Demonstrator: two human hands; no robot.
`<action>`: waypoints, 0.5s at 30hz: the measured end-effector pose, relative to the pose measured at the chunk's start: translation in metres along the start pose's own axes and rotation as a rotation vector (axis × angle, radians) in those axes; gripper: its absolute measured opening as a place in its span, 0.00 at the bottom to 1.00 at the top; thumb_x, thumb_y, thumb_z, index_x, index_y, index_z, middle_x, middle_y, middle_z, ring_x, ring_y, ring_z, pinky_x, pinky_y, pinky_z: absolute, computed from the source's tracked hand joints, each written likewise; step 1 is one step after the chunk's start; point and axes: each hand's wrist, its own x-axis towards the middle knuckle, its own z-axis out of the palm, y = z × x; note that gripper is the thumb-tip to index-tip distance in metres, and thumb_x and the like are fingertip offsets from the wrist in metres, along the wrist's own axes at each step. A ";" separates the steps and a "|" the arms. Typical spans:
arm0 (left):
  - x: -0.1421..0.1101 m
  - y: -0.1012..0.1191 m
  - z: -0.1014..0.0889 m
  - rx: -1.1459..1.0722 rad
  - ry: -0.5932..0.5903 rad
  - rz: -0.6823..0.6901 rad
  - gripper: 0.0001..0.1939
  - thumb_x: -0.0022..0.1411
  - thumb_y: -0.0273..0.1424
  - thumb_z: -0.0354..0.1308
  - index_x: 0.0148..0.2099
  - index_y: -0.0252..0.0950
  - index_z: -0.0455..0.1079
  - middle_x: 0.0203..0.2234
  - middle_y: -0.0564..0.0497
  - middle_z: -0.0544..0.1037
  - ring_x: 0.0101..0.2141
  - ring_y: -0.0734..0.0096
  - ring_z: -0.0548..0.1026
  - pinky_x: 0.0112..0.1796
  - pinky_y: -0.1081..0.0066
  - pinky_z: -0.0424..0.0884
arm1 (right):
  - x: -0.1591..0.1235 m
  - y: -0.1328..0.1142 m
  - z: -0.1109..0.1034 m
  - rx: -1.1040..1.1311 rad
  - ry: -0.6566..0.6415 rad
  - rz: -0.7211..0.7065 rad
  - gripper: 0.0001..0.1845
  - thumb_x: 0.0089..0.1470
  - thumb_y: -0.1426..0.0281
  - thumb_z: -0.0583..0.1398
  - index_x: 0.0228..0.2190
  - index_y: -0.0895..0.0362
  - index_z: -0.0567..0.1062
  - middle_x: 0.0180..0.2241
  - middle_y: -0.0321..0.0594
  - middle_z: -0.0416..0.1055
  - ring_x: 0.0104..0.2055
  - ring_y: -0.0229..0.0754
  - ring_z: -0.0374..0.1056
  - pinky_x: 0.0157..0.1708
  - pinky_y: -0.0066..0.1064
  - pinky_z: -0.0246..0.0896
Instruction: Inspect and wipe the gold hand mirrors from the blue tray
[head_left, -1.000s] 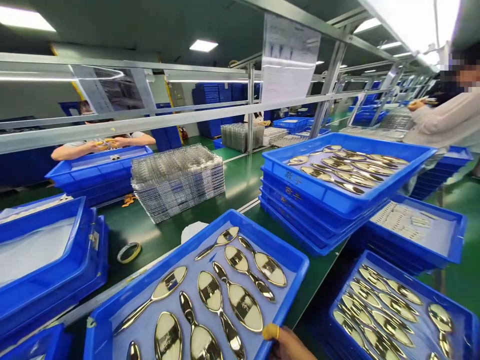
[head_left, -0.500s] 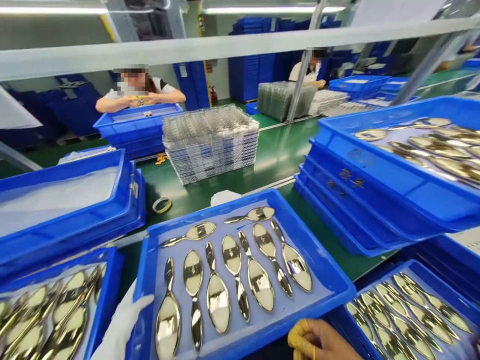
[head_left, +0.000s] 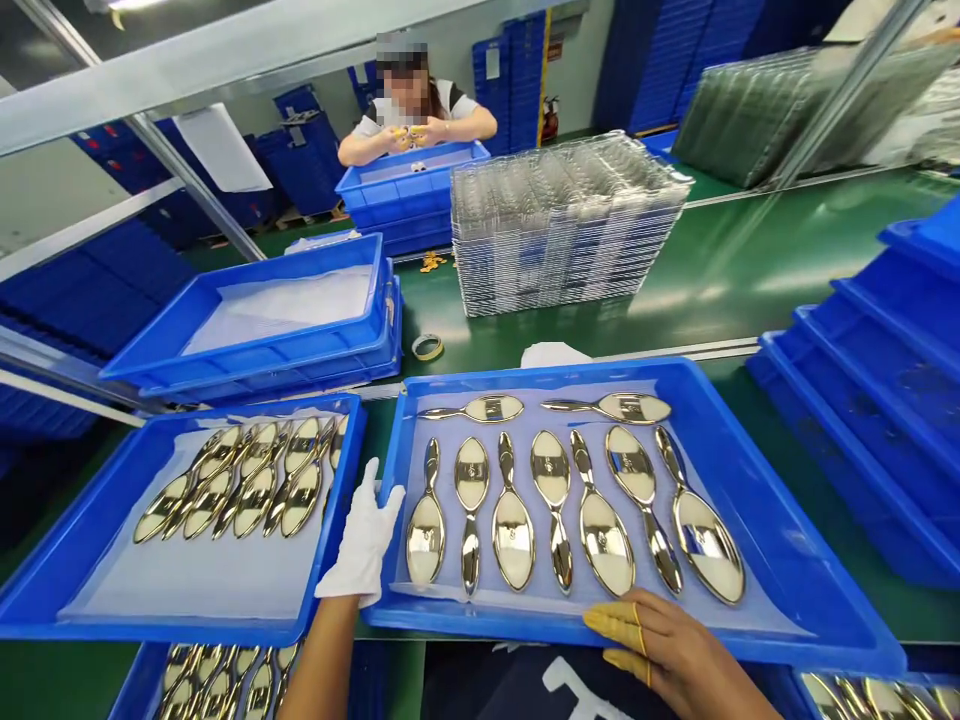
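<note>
1. The left hand wears a white glove. Its fingers are open and spread, and they touch the left wall of the front blue tray. They do not close on anything.
2. The right hand is bare, with yellow finger covers. Its fingers bend over the near rim of the same tray, but I cannot tell if they grip it.
3. Nine spoon-shaped gold parts lie apart on a white sheet in this tray: two across the top, seven side by side below.
4. In the left tray, more parts lie close together and overlap, so this group is not set apart like the nine.
5. Behind them, a stack of clear plastic trays and a tape roll lie on the green worktop. A person sits at the far side.
</note>
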 end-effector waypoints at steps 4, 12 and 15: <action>-0.006 0.017 -0.004 0.051 0.150 0.149 0.34 0.67 0.40 0.50 0.71 0.35 0.51 0.62 0.37 0.65 0.60 0.56 0.67 0.61 0.57 0.61 | 0.001 0.007 0.002 -0.020 -0.024 -0.003 0.16 0.59 0.62 0.64 0.50 0.41 0.80 0.40 0.42 0.83 0.42 0.51 0.77 0.42 0.43 0.74; -0.008 0.036 0.010 0.203 -0.145 0.217 0.23 0.68 0.31 0.50 0.63 0.39 0.68 0.49 0.41 0.78 0.54 0.57 0.74 0.58 0.62 0.66 | 0.001 0.013 0.003 -0.029 -0.048 0.022 0.15 0.58 0.60 0.65 0.47 0.39 0.81 0.44 0.42 0.82 0.44 0.53 0.77 0.45 0.46 0.74; -0.010 0.048 0.024 0.325 -0.204 0.126 0.26 0.70 0.33 0.45 0.66 0.30 0.65 0.40 0.33 0.79 0.47 0.44 0.77 0.51 0.50 0.70 | 0.003 0.007 0.001 0.007 -0.043 0.044 0.13 0.57 0.60 0.65 0.45 0.40 0.82 0.44 0.43 0.82 0.44 0.53 0.78 0.44 0.44 0.74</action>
